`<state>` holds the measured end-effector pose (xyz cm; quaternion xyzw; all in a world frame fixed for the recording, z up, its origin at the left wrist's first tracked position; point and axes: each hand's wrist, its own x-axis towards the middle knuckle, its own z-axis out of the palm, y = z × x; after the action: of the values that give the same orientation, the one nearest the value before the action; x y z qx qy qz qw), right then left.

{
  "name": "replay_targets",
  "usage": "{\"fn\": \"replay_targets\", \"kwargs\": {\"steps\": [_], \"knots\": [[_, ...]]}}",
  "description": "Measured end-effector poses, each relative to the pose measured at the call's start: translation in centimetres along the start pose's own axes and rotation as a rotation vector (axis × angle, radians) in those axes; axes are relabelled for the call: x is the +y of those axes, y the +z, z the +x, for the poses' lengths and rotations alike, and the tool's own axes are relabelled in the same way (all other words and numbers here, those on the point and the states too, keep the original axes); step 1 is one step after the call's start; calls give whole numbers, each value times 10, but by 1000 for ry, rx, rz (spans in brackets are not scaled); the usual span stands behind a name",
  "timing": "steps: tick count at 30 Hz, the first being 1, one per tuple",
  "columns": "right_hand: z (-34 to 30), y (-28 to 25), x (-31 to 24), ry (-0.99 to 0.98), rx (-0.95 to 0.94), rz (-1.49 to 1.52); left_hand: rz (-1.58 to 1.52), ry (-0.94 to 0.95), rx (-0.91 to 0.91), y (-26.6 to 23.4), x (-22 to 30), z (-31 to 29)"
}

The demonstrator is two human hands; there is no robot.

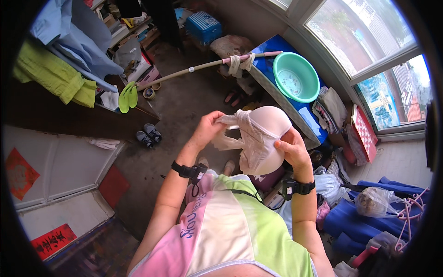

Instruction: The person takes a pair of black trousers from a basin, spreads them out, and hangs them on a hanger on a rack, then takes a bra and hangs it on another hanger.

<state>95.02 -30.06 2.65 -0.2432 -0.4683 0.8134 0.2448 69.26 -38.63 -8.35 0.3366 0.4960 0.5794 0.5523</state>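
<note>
A pale pink bra [265,138] with moulded cups hangs between my two hands in front of my body. My left hand [210,129] pinches its band at the left end, and a loose strap dangles below. Around the cup edge on the right, my right hand [294,148] is closed, thumb in front and the other fingers mostly hidden behind the cup. Both wrists carry black bands with small devices.
A mint-green basin [296,77] stands on a blue-topped table [267,46]. A pole [184,71] with cloth tied round it spans the space ahead. Clothes [55,74] hang at left; shoes [148,135] lie on the floor. Pink hangers [408,217] and blue fabric [344,221] lie right.
</note>
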Motion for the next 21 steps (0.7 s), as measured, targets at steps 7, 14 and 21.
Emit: {"fn": "replay_targets", "kwargs": {"steps": [7, 14, 21], "knots": [[-24, -22, 5, 16, 59, -35, 1026, 311, 401, 10, 19, 22], [-12, -38, 10, -22, 99, 58, -544, -301, -449, 79, -26, 33], [-26, -65, 38, -75, 262, -5, -388, -586, -485, 41, -50, 49]]}}
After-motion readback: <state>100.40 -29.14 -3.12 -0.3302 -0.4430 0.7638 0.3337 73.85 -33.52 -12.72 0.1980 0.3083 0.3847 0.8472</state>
